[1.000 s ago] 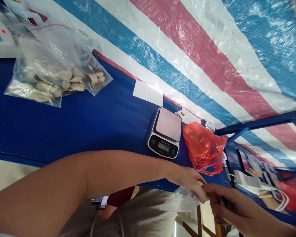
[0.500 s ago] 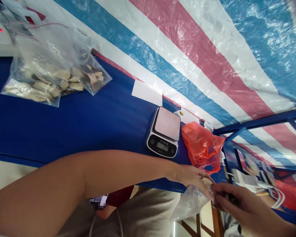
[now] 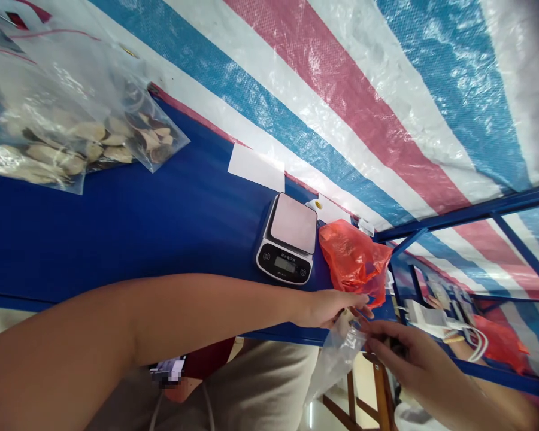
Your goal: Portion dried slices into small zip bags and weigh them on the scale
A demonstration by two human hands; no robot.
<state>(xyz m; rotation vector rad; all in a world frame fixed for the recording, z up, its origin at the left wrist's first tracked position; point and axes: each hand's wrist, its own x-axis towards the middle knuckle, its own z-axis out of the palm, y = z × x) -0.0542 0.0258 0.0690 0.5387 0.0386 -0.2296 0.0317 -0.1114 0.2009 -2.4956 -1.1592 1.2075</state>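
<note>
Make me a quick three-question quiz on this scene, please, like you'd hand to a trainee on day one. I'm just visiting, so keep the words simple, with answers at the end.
1. The person's left hand and right hand are both at which thing?
a) a mug
b) a clear plastic bag
c) a hammer

2. True or false: in the picture, the red plastic bag lies to the right of the digital scale.

3. Fill in: the stripes on the plastic sheet are white, red and ____.

Key: 1 b; 2 true; 3 blue.
</note>
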